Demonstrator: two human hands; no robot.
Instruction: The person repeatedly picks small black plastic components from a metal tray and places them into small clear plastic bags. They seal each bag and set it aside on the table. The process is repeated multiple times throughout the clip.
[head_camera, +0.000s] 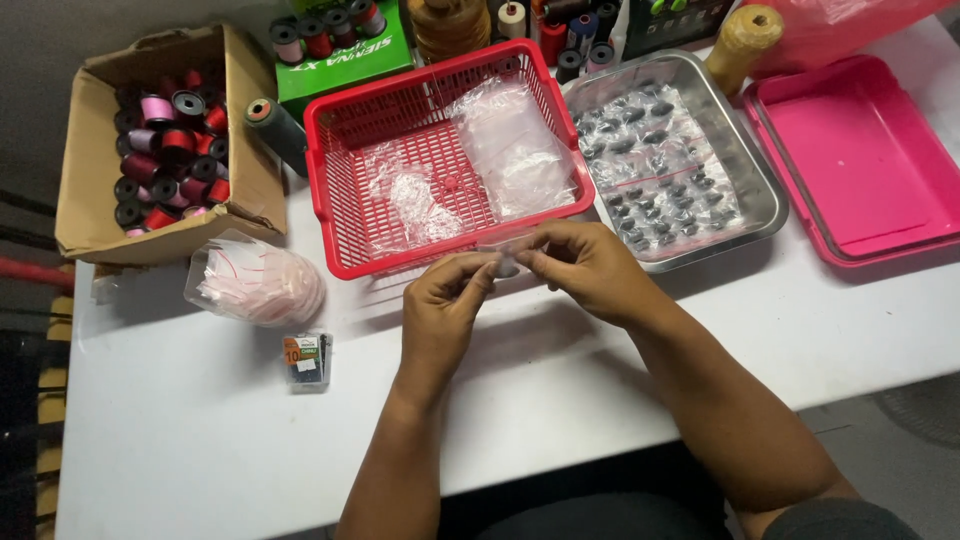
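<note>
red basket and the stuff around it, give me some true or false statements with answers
1. The red basket holds clear plastic bags. True.
2. Both hands hold a small clear bag between them, left hand and right hand. True.
3. The metal tray sits to the left of the basket. False: it is on the basket's right, with small dark pieces inside under plastic.
4. The cardboard box is full of thread spools. True.
5. The pink tray is piled with spools. False: nothing shows inside it.
6. The stack of small bags lies inside the cardboard box. False: it lies on the table in front of the box.
</note>
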